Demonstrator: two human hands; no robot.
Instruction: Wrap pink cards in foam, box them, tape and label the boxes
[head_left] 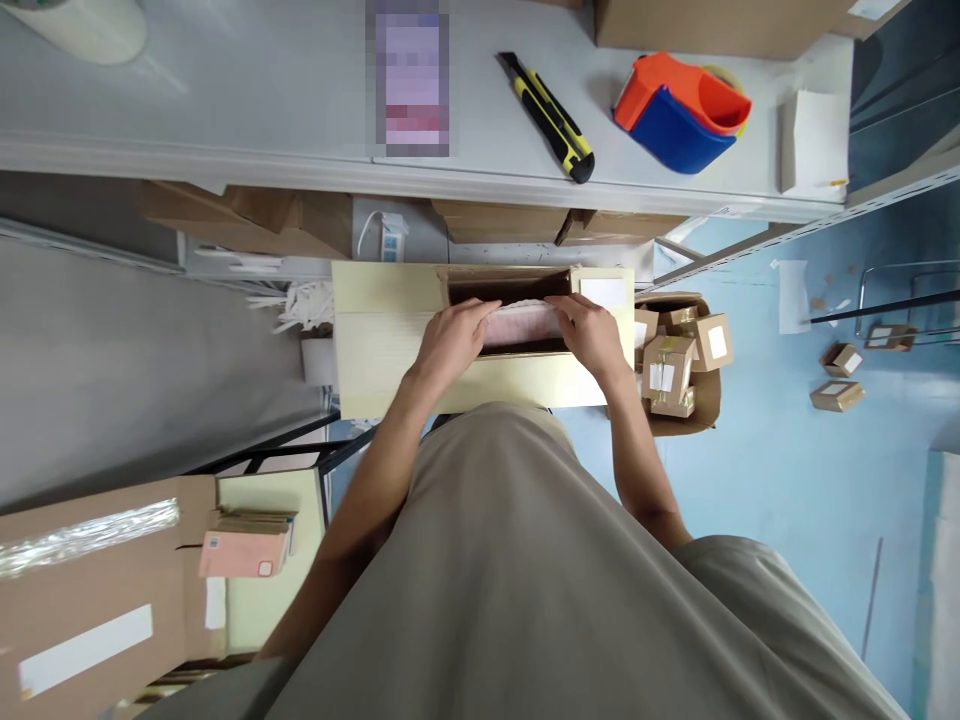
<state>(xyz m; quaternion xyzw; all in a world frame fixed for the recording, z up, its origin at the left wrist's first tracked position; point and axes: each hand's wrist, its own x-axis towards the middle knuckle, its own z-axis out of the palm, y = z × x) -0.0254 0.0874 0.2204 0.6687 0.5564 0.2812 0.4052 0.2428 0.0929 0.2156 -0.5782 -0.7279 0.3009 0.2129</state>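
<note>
Both hands at an open cardboard box (506, 353), set midway along the pale yellow desk (390, 365), its far side close to the desk's far edge. Pinkish-white item (523, 327) lies inside the box opening, its white upper edge raised between the two hands; lower part sunk in the box, contents beneath not visible.

Left hand (451, 343) comes over the box's left end; fingers bent, nearly closed, tips on the left end of the item's upper edge. Right hand (592, 338) mirrors it at the right end, fingers likewise bent and nearly closed on the edge. Item spans the gap between them. Exact thumb grip partly hidden. Dark gap in the box beyond the item, on the far side.

White paper (602, 292) by the desk's far right corner, just beside the right hand. Paper strips (304, 305) off the desk's left edge. Large carton (705, 405) on the floor past the right edge, small boxes (670, 370) inside.

Grey shelf (255, 110) beyond the desk: black-and-yellow cutter (551, 118), butt end near the shelf's front edge; orange-and-blue tape dispenser (682, 115) toward its right end.
</note>
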